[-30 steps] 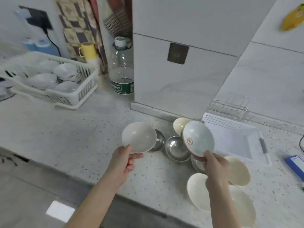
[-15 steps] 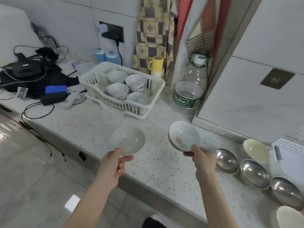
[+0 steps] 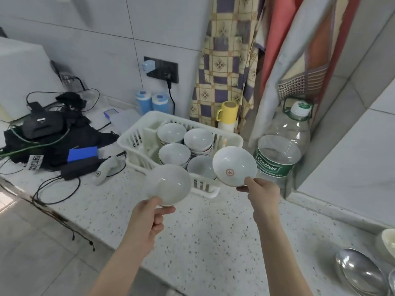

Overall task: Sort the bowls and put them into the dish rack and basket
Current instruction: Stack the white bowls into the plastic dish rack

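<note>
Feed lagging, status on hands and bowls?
Left hand grips plain bowl. Right hand pinches red-marked bowl. Basket ahead, four stacks, path open.

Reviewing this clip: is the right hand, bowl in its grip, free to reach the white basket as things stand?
Probably yes. The right hand holds the red-marked bowl right at the white basket's near corner, with nothing between; the water bottle stands off to the side.

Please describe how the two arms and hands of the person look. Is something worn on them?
Both forearms are bare as far as the frame shows; no sleeve is visible. The left hand and the right hand wear no glove, and I see no watch, ring or bracelet. No markings or cables are on them.
</note>
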Tool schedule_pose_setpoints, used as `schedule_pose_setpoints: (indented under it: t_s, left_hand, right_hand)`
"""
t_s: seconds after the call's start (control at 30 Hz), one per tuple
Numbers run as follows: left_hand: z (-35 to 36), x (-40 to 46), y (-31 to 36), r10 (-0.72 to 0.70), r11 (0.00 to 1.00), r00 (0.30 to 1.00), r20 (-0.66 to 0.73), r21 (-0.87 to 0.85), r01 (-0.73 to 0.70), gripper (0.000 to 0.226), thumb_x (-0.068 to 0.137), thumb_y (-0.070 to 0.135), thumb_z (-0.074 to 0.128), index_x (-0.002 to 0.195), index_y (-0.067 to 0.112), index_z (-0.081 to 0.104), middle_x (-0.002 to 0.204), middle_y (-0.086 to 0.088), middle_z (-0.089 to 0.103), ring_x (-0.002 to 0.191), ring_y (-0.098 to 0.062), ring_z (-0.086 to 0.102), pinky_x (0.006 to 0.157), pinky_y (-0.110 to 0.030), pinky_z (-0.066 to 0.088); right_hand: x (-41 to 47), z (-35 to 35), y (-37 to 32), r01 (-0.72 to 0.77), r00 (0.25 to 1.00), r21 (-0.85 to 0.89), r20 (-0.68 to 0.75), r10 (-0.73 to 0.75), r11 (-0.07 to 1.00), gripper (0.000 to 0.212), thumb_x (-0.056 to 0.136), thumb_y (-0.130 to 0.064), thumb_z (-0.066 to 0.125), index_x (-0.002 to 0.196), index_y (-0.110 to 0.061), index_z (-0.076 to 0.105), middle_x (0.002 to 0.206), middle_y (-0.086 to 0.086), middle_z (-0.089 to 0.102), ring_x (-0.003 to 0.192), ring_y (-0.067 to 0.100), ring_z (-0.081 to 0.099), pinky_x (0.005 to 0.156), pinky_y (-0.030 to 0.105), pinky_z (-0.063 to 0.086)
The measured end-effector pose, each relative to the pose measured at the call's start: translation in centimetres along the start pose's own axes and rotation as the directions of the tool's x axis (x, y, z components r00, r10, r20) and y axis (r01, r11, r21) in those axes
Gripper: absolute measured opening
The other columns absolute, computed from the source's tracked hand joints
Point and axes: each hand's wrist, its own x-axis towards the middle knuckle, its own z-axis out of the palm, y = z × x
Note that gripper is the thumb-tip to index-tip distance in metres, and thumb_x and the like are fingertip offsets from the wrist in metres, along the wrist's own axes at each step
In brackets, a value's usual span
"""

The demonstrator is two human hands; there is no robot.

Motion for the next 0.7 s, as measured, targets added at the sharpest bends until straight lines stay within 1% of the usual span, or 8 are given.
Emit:
schedule_pose_setpoints:
  t_s: [0.07, 0.17, 0.23, 0.3, 0.43, 0.5, 0.6, 0.7]
  left_hand:
    - [0.4, 2.8, 2.0, 0.018, 0.999, 1.0, 0.012, 0.04, -0.019, 0.021, 0.093, 0.011, 0.053, 0.112, 0.003, 0.056, 0.079, -0.021, 0.075, 0.04, -0.008, 0.029, 0.034, -0.017, 0.027]
    - [1.3, 6.5, 4.0, 0.051, 0.994, 0.999, 0.019, 0.092, -0.052, 0.026, 0.094, 0.011, 0.053, 0.117, -0.001, 0.051, 0.08, -0.021, 0.075, 0.039, -0.008, 0.03, 0.034, -0.018, 0.028]
    - [1.8, 8.3, 4.8, 0.054, 0.992, 0.998, 0.022, 0.11, -0.056, 0.027, 0.093, 0.011, 0.053, 0.117, -0.001, 0.05, 0.08, -0.02, 0.076, 0.04, -0.008, 0.03, 0.034, -0.018, 0.028]
    - [2.1, 9.5, 5.2, 0.041, 0.993, 0.999, 0.03, 0.107, -0.044, 0.028, 0.093, 0.012, 0.053, 0.118, -0.001, 0.049, 0.081, -0.02, 0.076, 0.04, -0.009, 0.03, 0.034, -0.018, 0.028]
    - [2.2, 10.8, 5.8, 0.006, 0.994, 0.999, 0.045, 0.107, -0.011, 0.03, 0.093, 0.012, 0.054, 0.12, 0.0, 0.049, 0.082, -0.02, 0.076, 0.04, -0.009, 0.031, 0.034, -0.018, 0.029]
    - [2.2, 11.2, 6.1, -0.01, 0.994, 0.999, 0.047, 0.107, 0.005, 0.03, 0.093, 0.013, 0.055, 0.12, 0.001, 0.05, 0.081, -0.02, 0.076, 0.04, -0.009, 0.031, 0.034, -0.018, 0.029]
    - [2.2, 11.8, 6.5, -0.025, 0.994, 0.998, 0.05, 0.105, 0.019, 0.031, 0.094, 0.013, 0.056, 0.121, 0.0, 0.049, 0.08, -0.019, 0.076, 0.04, -0.008, 0.032, 0.033, -0.018, 0.029]
    - [2.2, 12.2, 6.8, -0.036, 0.994, 0.998, 0.059, 0.106, 0.03, 0.033, 0.094, 0.014, 0.055, 0.123, -0.001, 0.048, 0.079, -0.018, 0.076, 0.04, -0.008, 0.031, 0.033, -0.017, 0.028]
  right_hand:
    - [1.7, 2.1, -0.6, 0.02, 1.0, -0.054, 0.003, -0.02, 0.998, 0.017, 0.079, -0.016, 0.06, 0.068, -0.017, 0.072, 0.058, -0.006, 0.072, 0.04, 0.002, 0.046, 0.049, 0.022, 0.036]
    - [3.8, 4.7, -0.8, 0.051, 0.999, -0.183, -0.011, -0.053, 0.982, 0.013, 0.077, -0.017, 0.063, 0.068, -0.016, 0.073, 0.057, -0.006, 0.071, 0.032, 0.004, 0.038, 0.046, 0.022, 0.033]
    - [4.7, 5.9, -0.6, 0.034, 0.999, -0.246, -0.003, -0.035, 0.969, 0.01, 0.076, -0.018, 0.064, 0.073, -0.015, 0.073, 0.057, -0.004, 0.071, 0.036, 0.006, 0.037, 0.044, 0.022, 0.033]
    - [5.2, 6.7, -0.4, -0.001, 1.0, -0.274, 0.013, 0.005, 0.962, 0.01, 0.075, -0.018, 0.063, 0.078, -0.015, 0.072, 0.056, -0.005, 0.07, 0.041, 0.009, 0.043, 0.044, 0.022, 0.035]
    - [5.9, 7.8, -0.3, -0.022, 0.999, -0.321, 0.027, 0.032, 0.947, 0.021, 0.075, -0.02, 0.064, 0.095, -0.017, 0.069, 0.059, -0.002, 0.072, 0.054, 0.006, 0.057, 0.051, 0.022, 0.038]
    - [6.1, 8.3, -0.2, -0.023, 0.999, -0.349, 0.024, 0.033, 0.937, 0.026, 0.076, -0.022, 0.064, 0.102, -0.018, 0.065, 0.063, 0.0, 0.073, 0.061, 0.009, 0.062, 0.054, 0.024, 0.041]
    - [6.4, 9.1, 0.0, -0.016, 0.999, -0.42, 0.027, 0.03, 0.907, 0.024, 0.079, -0.023, 0.063, 0.102, -0.017, 0.065, 0.072, 0.003, 0.074, 0.075, 0.018, 0.067, 0.063, 0.031, 0.053]
    - [6.4, 9.9, 0.0, -0.016, 0.999, -0.519, 0.025, 0.034, 0.855, 0.02, 0.08, -0.026, 0.06, 0.099, -0.019, 0.063, 0.077, 0.003, 0.073, 0.076, 0.021, 0.067, 0.064, 0.03, 0.052]
